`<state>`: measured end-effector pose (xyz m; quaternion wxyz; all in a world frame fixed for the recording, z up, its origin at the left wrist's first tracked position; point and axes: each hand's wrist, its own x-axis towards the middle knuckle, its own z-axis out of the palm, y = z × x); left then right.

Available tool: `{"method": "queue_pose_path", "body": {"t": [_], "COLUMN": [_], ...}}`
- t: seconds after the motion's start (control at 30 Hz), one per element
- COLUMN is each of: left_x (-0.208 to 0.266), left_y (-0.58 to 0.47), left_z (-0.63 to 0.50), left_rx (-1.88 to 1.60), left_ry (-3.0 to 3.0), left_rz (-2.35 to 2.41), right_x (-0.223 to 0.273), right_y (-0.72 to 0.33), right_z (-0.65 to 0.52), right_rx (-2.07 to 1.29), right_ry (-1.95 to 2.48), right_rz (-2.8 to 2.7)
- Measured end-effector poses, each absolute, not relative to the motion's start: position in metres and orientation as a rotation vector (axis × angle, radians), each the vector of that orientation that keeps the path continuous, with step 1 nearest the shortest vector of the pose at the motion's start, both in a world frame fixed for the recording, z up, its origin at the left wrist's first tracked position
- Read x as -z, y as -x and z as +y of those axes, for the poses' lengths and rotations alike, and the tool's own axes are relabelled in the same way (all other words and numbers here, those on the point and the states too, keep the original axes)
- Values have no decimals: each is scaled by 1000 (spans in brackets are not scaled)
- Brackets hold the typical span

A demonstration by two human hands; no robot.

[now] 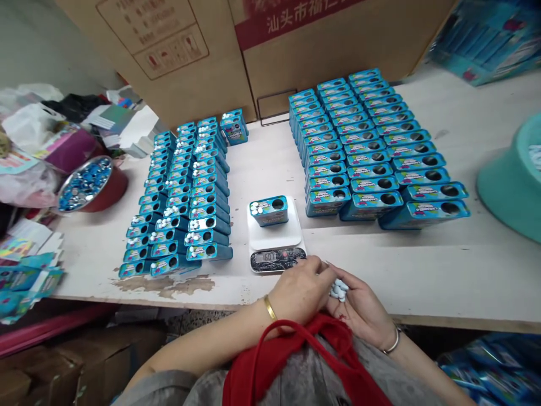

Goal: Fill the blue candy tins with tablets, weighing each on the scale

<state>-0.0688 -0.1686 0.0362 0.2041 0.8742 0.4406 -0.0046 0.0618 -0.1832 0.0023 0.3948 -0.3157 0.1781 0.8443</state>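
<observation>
My right hand (359,307) is cupped, palm up, around a small pile of whitish candies (339,289). My left hand (302,285) reaches across to it with fingers curled in at the pile's edge; their tips are hidden, so what they pinch cannot be made out. Just beyond the hands is a white kitchen scale (275,239) with digits lit on its display. One blue tin (268,210) stands upright on its platform, with a round dark hole in the top and a few white candies lying on the lid's left end.
Rows of blue tins (186,192) stand at left, many with candies on top. More holed tins (359,146) fill the right side. A red bowl (120,180) holds shiny pieces. A teal tub (502,180) sits far right, and a cardboard box (177,84) walls the back.
</observation>
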Motion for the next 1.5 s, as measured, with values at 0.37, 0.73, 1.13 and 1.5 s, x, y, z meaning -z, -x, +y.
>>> {"method": "queue_pose_path", "body": {"t": [0.37,0.73,1.13,1.5], "left_x": [-56,-11,-38,-40], "left_y": [103,153,143,147], "left_z": [-143,-91,-102,-106], "left_rx": [-625,-1075,-789,-1087], "left_ry": [-2375,-1650,-2964,-3200], "left_rz": [1226,1606,1357,1259], "right_x": [-15,-25,-31,-34], "right_y": [-52,-7,-6,-9], "right_z": [-162,-115,-104,-101], "right_rx": [-2096,-1980,-1754,-1833], "right_ry": [833,834,773,757], "right_rz": [445,327,420,485]}}
